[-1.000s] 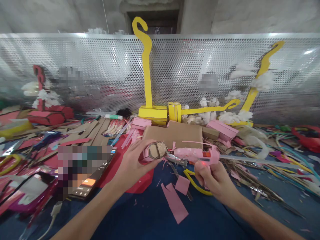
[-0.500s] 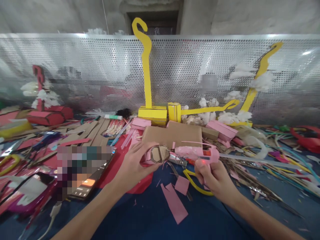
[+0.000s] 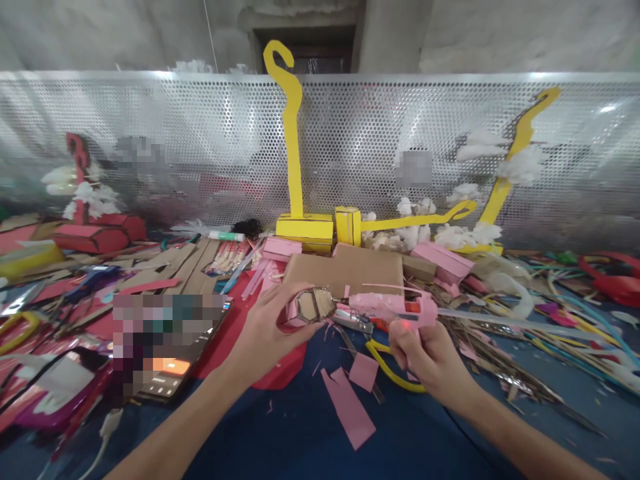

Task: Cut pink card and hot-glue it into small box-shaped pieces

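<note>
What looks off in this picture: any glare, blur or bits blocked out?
Head view: glare on the perforated metal panel; coarse pixel blocks over part of the phone; a red glow by the pink glue gun; side clutter looks stretched and soft.

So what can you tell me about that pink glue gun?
The glue gun has a pink body, plastic by its look, with an orange-red patch near the back and a small red glow by the handle. A long, cloudy stick juts from its rear. It lies about level, gripped at the handle by the right hand, which hides much of that part. Its nozzle points at the small box in the left hand; whether they touch, I can't tell.
</note>
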Available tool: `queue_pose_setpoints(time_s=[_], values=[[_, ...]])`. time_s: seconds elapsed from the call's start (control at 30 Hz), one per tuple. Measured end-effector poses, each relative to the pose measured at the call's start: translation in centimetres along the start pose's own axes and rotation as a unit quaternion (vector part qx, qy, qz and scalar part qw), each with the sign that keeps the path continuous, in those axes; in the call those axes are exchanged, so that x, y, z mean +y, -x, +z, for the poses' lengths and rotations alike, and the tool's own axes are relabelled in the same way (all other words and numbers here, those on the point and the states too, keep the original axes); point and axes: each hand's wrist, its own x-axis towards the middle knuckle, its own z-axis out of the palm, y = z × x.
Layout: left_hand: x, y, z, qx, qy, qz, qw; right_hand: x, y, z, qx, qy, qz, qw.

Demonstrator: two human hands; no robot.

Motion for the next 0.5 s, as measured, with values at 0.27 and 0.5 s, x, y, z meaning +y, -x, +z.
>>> queue_pose_setpoints(time_s=[0.27, 0.5], values=[[0.3, -0.3, -0.2, 0.041, 0.022, -0.045, 0.998, -2.8, -0.2, -0.6, -0.019, 0.032, 0.012, 0.999], [-0.8, -0.7, -0.1, 0.085, 0.126, -0.113, 0.982, -1.6, 0.9, -5.4, 0.073, 0.144, 0.017, 0.987]])
